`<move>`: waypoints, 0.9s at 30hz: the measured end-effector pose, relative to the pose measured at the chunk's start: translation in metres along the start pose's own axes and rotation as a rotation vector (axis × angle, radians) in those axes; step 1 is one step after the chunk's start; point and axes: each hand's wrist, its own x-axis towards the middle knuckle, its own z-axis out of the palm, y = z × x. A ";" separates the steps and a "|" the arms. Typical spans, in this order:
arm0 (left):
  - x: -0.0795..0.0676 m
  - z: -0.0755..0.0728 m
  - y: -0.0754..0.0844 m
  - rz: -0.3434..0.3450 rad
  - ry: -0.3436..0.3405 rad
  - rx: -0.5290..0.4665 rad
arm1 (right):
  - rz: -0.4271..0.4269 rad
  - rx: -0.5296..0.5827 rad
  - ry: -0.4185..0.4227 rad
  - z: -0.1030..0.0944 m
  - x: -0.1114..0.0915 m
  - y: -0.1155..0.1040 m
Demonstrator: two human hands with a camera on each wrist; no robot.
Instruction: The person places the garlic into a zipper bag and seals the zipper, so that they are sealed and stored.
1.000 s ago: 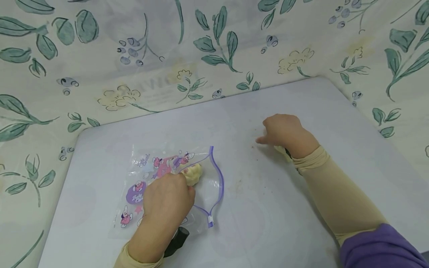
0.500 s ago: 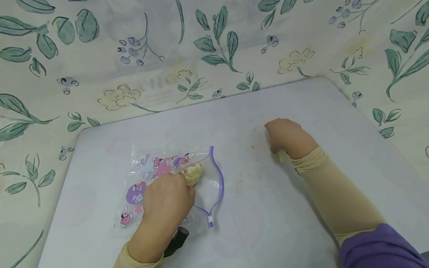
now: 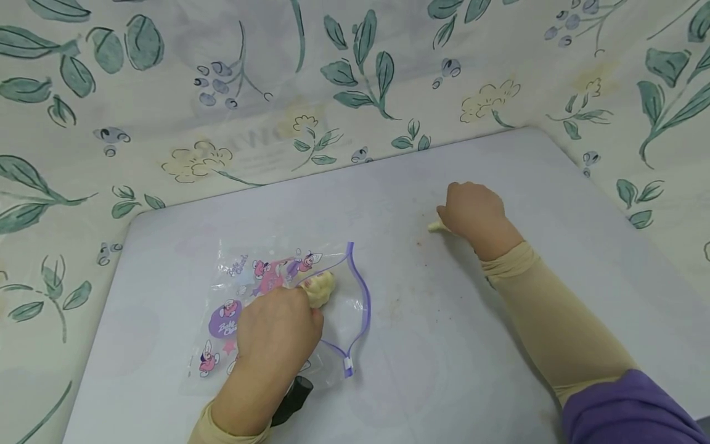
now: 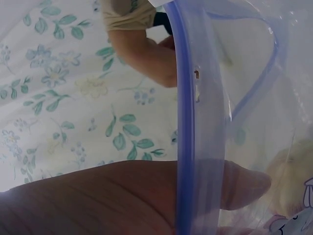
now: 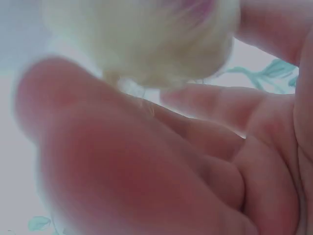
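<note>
Clear zip bag [image 3: 269,274] with purple label [image 3: 217,322], white script [image 3: 226,328] barely legible

Access lane: flat white tabletop [image 3: 399,370], small brown specks [image 3: 396,304] only, between right hand [image 3: 474,213] and purple-zipped transparent plastic bag [image 3: 272,271]. Bag mouth opens rightward; left hand [image 3: 278,327] and pale cream garlic bulb [image 3: 320,288] narrow it.

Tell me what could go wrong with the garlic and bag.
The garlic bulb beside the left hand sits near the open zip bag's mouth, so it might roll out if the bag tips. The stem of the second bulb juts from the right hand and could catch on the purple rim if brought there. Brown specks lie on the table near that hand and might stick to its bulb.
</note>
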 end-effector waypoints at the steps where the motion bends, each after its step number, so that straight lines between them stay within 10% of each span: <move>1: 0.000 0.000 0.000 0.000 0.000 0.000 | 0.017 0.003 0.005 -0.001 0.000 0.001; 13: 0.001 0.000 0.001 -0.006 0.007 0.010 | -0.099 -0.107 -0.070 -0.010 -0.011 -0.002; 27: 0.000 0.002 0.000 0.002 0.024 0.016 | -0.124 -0.122 0.030 0.002 0.000 -0.003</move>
